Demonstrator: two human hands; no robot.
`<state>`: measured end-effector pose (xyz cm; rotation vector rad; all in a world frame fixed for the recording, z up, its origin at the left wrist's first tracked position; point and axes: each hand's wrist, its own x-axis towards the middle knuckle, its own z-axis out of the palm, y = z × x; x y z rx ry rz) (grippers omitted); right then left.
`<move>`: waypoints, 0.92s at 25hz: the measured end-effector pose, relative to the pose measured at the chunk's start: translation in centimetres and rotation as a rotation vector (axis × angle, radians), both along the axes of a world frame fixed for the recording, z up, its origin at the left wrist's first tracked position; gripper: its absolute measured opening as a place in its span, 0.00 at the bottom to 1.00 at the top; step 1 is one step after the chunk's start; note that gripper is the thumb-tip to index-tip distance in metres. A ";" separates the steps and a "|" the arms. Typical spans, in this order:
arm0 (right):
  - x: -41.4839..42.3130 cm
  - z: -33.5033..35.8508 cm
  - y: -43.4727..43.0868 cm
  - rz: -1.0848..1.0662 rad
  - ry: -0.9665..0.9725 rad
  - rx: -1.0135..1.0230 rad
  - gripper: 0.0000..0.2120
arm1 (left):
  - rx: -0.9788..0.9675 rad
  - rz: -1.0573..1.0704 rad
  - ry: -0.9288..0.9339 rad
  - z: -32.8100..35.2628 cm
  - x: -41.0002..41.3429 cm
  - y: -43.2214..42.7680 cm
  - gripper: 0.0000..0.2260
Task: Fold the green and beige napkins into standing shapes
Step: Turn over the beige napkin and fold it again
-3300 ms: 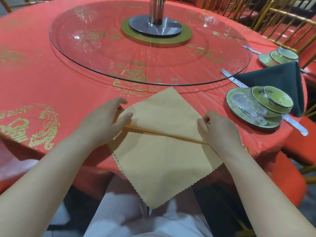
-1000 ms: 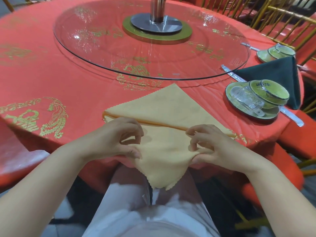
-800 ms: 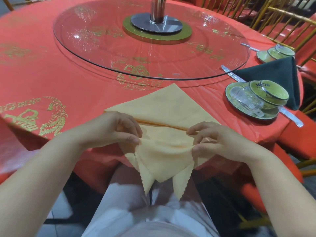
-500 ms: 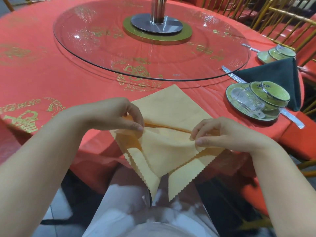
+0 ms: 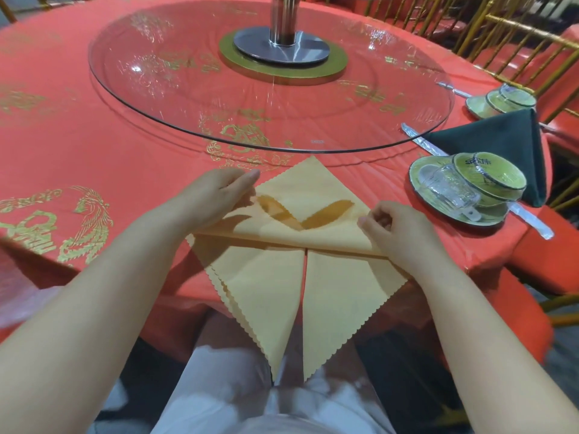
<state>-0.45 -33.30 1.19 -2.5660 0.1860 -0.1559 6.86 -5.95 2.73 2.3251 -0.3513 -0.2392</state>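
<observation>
Left hand (image 5: 216, 195), fingers straight, presses the beige napkin (image 5: 313, 186) at nine o'clock; right hand (image 5: 390, 230) pinches its three-o'clock corner, two points hanging off the table (image 5: 125, 158).

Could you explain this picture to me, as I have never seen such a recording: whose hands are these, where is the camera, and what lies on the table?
There is no machine here: a person works with two bare hands, and one wide-angle camera on their head looks forward and down, so both forearms reach in from below. The round table in a red and gold cloth carries a glass turntable. At its near edge lies a scallop-edged beige cloth napkin, partly folded, two points hanging over the edge. The right hand pinches its fold on the right; the left hand rests on the left corner, its grip hidden. To the right are a green cup and a clear glass tumbler on a saucer, and a dark green cloth napkin, folded to a point.
</observation>
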 end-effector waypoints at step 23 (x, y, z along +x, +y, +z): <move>1.5 -1.9 1.2 -0.188 -0.110 -0.201 0.09 | 0.007 0.396 -0.327 -4.5 -3.1 4.1 0.04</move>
